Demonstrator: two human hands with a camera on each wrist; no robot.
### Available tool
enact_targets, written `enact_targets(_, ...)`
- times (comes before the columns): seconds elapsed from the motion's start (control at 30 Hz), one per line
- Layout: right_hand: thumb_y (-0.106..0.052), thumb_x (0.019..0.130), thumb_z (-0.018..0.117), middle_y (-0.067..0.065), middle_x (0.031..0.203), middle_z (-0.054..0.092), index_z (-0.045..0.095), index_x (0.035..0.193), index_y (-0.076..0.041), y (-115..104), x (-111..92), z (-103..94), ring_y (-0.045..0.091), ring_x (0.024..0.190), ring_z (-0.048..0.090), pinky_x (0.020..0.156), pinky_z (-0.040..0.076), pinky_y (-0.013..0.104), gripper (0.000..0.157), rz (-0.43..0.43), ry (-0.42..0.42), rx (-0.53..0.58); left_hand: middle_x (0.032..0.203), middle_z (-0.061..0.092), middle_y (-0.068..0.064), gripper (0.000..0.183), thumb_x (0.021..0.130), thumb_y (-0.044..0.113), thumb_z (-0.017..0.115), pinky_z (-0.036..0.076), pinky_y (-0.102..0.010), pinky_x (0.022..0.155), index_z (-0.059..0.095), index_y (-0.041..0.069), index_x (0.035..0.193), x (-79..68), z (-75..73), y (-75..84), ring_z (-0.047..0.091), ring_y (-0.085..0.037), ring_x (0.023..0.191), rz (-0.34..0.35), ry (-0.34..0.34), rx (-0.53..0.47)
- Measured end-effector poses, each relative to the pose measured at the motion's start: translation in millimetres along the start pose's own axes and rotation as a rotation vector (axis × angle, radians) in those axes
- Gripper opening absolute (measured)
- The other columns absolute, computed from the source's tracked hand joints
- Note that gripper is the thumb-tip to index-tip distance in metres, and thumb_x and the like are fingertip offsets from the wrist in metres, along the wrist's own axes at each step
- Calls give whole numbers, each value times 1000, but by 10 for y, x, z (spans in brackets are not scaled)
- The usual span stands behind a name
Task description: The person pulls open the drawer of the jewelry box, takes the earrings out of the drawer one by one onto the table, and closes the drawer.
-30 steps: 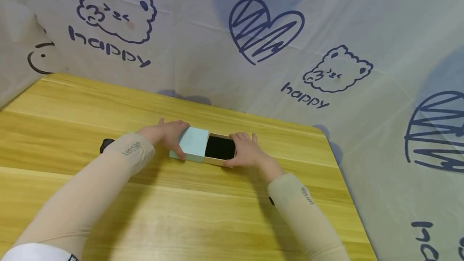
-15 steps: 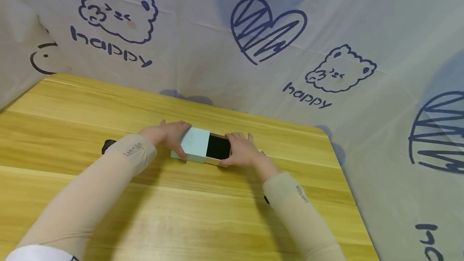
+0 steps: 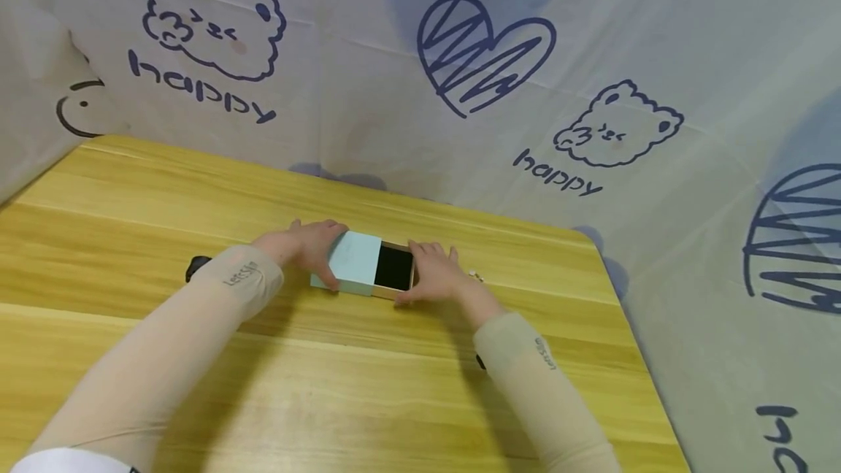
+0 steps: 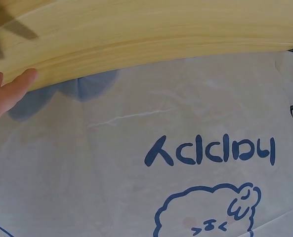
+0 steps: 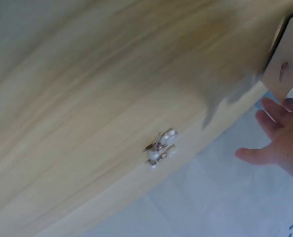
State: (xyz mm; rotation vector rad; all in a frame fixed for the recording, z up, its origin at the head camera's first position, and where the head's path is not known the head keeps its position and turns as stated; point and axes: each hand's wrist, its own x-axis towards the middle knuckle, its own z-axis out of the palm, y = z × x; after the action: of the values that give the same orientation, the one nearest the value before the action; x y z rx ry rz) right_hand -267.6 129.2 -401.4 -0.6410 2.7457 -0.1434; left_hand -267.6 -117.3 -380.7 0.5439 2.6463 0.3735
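Note:
A light blue box sleeve point(image 3: 355, 260) lies on the table, with a tan drawer holding a black insert point(image 3: 394, 268) sticking out of its right end. My left hand point(image 3: 310, 248) grips the sleeve by its left end, thumb on the near side and fingers on the far side. Around the drawer's outer end, my right hand point(image 3: 435, 276) holds it between thumb and fingers. The right wrist view shows the drawer's end panel point(image 5: 279, 71) beside the right hand point(image 5: 284, 140). Only part of the left hand point(image 4: 5, 96) enters the left wrist view.
A small cluster of jewellery with pearl-like beads point(image 5: 161, 148) lies on the table, just beyond the right wrist in the head view. Behind the wooden table point(image 3: 328, 385) hangs a pale printed cloth point(image 3: 368, 93). A black object point(image 3: 197, 267) shows by the left forearm.
My right hand has pushed the drawer leftward, so less of the black insert shows outside the sleeve. The jewellery has come into view behind the right wrist. The left hand stays on the sleeve.

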Motion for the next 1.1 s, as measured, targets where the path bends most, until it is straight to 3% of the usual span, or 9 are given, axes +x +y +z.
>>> enact_targets(0.57, -51, 72, 74, 11, 151, 32, 21, 149, -7, -8, -52, -9, 30, 141, 25, 112, 10, 63, 103, 19, -15, 57, 149, 30, -22, 104, 67, 41, 79, 21, -62, 108, 24, 2, 147, 33, 86, 5, 39, -40, 130, 9, 14, -19)
enact_targets(1.1, -47, 74, 75, 11, 151, 31, 18, 150, -7, -40, -77, -35, 30, 141, 25, 111, 9, 63, 103, -6, -50, 96, 151, 27, -22, 106, 68, 42, 79, 12, -64, 111, 22, 2, 147, 23, 104, 132, 33, -42, 135, 18, 10, -15)
